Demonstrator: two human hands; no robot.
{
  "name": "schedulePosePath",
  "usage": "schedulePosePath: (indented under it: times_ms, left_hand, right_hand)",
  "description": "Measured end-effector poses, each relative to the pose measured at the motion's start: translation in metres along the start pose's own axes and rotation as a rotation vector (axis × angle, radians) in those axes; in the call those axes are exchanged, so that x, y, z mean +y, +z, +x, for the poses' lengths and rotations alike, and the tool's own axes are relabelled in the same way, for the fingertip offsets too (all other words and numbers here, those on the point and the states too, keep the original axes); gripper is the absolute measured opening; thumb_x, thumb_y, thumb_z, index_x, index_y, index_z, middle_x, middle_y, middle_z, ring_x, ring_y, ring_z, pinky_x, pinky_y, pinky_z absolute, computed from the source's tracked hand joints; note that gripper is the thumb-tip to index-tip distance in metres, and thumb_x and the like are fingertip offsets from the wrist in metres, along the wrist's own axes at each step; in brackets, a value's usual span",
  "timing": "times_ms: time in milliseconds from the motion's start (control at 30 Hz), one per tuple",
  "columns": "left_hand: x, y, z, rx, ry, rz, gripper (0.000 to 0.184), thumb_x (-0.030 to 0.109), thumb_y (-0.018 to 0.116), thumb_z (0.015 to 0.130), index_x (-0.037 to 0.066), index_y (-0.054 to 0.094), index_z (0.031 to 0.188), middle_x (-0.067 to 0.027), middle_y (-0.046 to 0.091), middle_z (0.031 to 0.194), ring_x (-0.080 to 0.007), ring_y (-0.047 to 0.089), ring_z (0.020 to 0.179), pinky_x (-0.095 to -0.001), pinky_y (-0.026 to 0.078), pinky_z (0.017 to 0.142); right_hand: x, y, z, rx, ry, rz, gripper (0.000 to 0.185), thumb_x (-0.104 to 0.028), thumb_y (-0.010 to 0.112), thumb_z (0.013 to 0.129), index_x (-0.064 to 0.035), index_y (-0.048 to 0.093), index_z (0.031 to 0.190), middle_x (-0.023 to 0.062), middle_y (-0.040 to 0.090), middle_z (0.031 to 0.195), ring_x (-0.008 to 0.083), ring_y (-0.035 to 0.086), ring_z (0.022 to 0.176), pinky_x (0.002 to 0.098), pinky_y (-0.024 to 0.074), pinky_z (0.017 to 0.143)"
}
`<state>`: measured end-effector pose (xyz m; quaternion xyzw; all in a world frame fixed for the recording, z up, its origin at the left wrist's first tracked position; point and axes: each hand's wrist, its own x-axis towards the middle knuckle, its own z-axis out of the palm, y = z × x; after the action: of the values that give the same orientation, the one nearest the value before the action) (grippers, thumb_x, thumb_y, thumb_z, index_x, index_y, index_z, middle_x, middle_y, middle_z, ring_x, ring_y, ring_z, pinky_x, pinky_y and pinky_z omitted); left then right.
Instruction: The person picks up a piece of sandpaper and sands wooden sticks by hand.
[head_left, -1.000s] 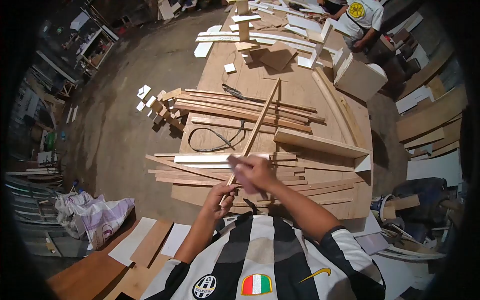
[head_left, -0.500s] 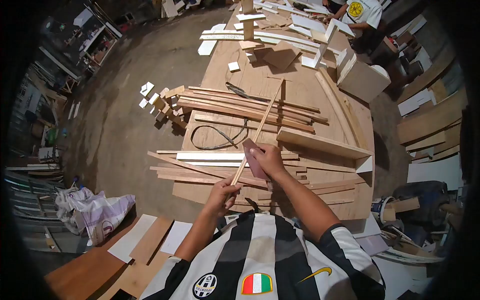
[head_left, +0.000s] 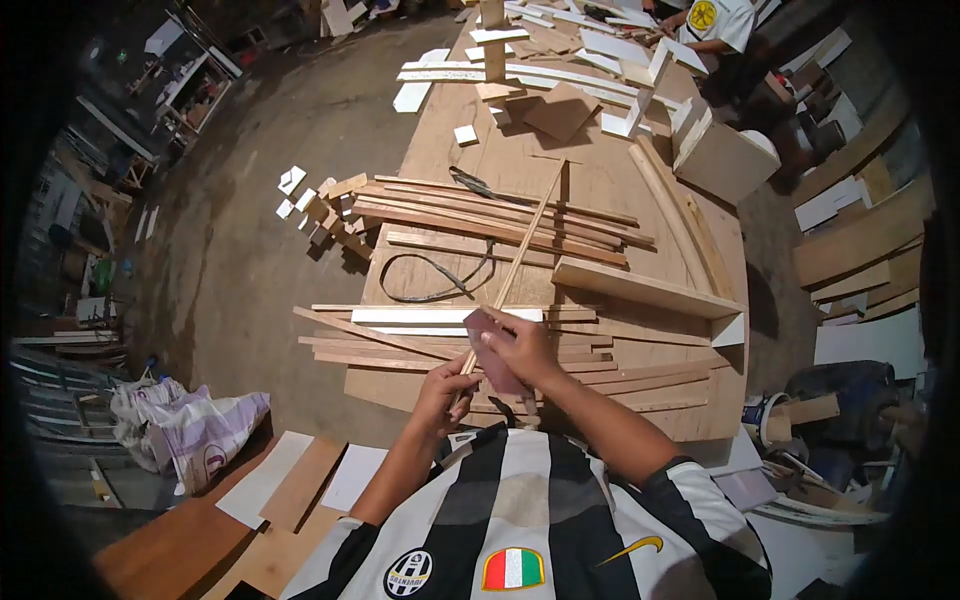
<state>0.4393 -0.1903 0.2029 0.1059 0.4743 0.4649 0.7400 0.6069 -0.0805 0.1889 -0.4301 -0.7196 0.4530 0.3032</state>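
Note:
A thin wooden strip slants from my body out over the workbench. My left hand is closed around its near end. In my right hand is a reddish-brown sheet of sandpaper, pressed against the strip just beyond my left hand. Part of the strip is hidden under the sheet and fingers. Beneath my hands lie several wooden strips and a white board. Farther out is a bundle of strips with a dark strap loop next to it.
An L-shaped wooden piece stands on the plywood benchtop to the right. Small wood blocks are stacked at the left edge. Farther back are a box-like panel and a co-worker. A plastic sack sits at lower left.
My right hand and the sandpaper have slid down the strip toward my left hand. My left hand stays at the near end.

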Motion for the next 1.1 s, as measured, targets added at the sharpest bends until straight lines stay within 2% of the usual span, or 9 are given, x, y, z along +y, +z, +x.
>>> schedulePosePath:
  times_ms: [100, 300, 367, 500, 600, 733, 867, 1000, 1100]
  left_hand:
    - [-0.001, 0.004, -0.004, 0.004, -0.005, 0.030, 0.048, 0.003, 0.060, 0.093, 0.006, 0.054, 0.141, 0.0005, 0.055, 0.071, -0.0059, 0.039, 0.035, -0.0205, 0.030, 0.030]
    - [0.002, 0.006, -0.004, 0.002, 0.016, -0.060, 0.051, 0.002, 0.061, 0.093, 0.006, 0.054, 0.143, 0.0016, 0.055, 0.067, -0.0052, 0.038, 0.035, -0.0206, 0.030, 0.030]
    - [0.006, 0.009, -0.008, -0.002, 0.024, -0.010, 0.019, 0.005, 0.060, 0.093, 0.002, 0.058, 0.111, -0.0012, 0.053, 0.066, -0.0066, 0.041, 0.035, -0.0198, 0.032, 0.029]
    - [0.006, 0.006, -0.007, -0.035, -0.014, -0.093, 0.009, 0.009, 0.058, 0.094, 0.003, 0.054, 0.099, -0.0022, 0.053, 0.064, -0.0072, 0.040, 0.033, -0.0216, 0.032, 0.025]
    - [0.002, -0.002, -0.003, -0.072, -0.030, -0.148, 0.010, 0.013, 0.056, 0.096, 0.004, 0.053, 0.095, -0.0034, 0.053, 0.063, -0.0085, 0.040, 0.032, -0.0220, 0.033, 0.025]
    - [-0.003, -0.009, 0.000, -0.110, -0.067, -0.184, 0.016, 0.019, 0.055, 0.099, 0.005, 0.051, 0.092, -0.0042, 0.052, 0.059, -0.0097, 0.041, 0.031, -0.0227, 0.033, 0.025]
    - [-0.018, -0.026, 0.004, -0.094, -0.209, -0.418, 0.034, 0.026, 0.048, 0.104, 0.003, 0.053, 0.128, -0.0082, 0.058, 0.074, -0.0126, 0.048, 0.037, -0.0246, 0.039, 0.026]
    - [0.003, 0.002, -0.014, -0.083, -0.142, -0.301, 0.034, 0.036, 0.049, 0.103, 0.003, 0.058, 0.107, -0.0082, 0.058, 0.065, -0.0125, 0.047, 0.036, -0.0239, 0.037, 0.026]
    - [-0.005, -0.005, -0.012, -0.025, -0.168, -0.170, 0.033, 0.036, 0.050, 0.103, 0.004, 0.054, 0.103, -0.0094, 0.060, 0.087, -0.0108, 0.046, 0.040, -0.0221, 0.036, 0.028]
  right_hand:
    - [0.023, -0.010, 0.026, 0.120, 0.179, 0.103, 0.046, -0.021, 0.069, 0.090, -0.0082, 0.065, 0.133, 0.0252, 0.071, 0.115, 0.0309, 0.072, 0.106, 0.0381, 0.0541, 0.092]
    - [0.008, 0.004, 0.003, 0.000, 0.051, 0.074, 0.046, -0.021, 0.071, 0.090, -0.0115, 0.066, 0.134, 0.0204, 0.073, 0.114, 0.0258, 0.072, 0.103, 0.0342, 0.0535, 0.092]
    - [0.011, -0.002, 0.010, -0.022, 0.141, 0.082, 0.046, -0.021, 0.071, 0.090, -0.0115, 0.065, 0.134, 0.0205, 0.073, 0.115, 0.0258, 0.072, 0.104, 0.0344, 0.0526, 0.094]
    - [0.016, 0.004, 0.009, 0.031, 0.120, 0.158, 0.048, -0.019, 0.071, 0.088, -0.0095, 0.065, 0.134, 0.0251, 0.072, 0.110, 0.0312, 0.073, 0.101, 0.0370, 0.0540, 0.090]
    - [0.010, 0.009, 0.001, -0.014, -0.102, 0.069, 0.045, -0.022, 0.068, 0.089, -0.0099, 0.066, 0.133, 0.0248, 0.073, 0.107, 0.0296, 0.075, 0.092, 0.0360, 0.0563, 0.084]
    - [0.017, -0.011, 0.025, 0.069, 0.188, 0.116, 0.044, -0.022, 0.068, 0.090, -0.0121, 0.066, 0.133, 0.0241, 0.073, 0.107, 0.0298, 0.073, 0.101, 0.0358, 0.0552, 0.088]
    - [-0.004, 0.005, -0.004, -0.022, -0.064, 0.048, 0.045, -0.020, 0.072, 0.089, -0.0103, 0.067, 0.132, 0.0205, 0.075, 0.108, 0.0244, 0.073, 0.095, 0.0335, 0.0558, 0.085]
    - [0.025, -0.007, 0.021, 0.019, 0.193, 0.133, 0.044, -0.023, 0.069, 0.089, -0.0082, 0.067, 0.130, 0.0254, 0.071, 0.112, 0.0307, 0.074, 0.098, 0.0364, 0.0565, 0.085]
    - [0.012, -0.005, 0.007, 0.014, 0.100, 0.059, 0.044, -0.023, 0.069, 0.089, -0.0083, 0.067, 0.130, 0.0239, 0.071, 0.114, 0.0305, 0.073, 0.103, 0.0369, 0.0547, 0.091]
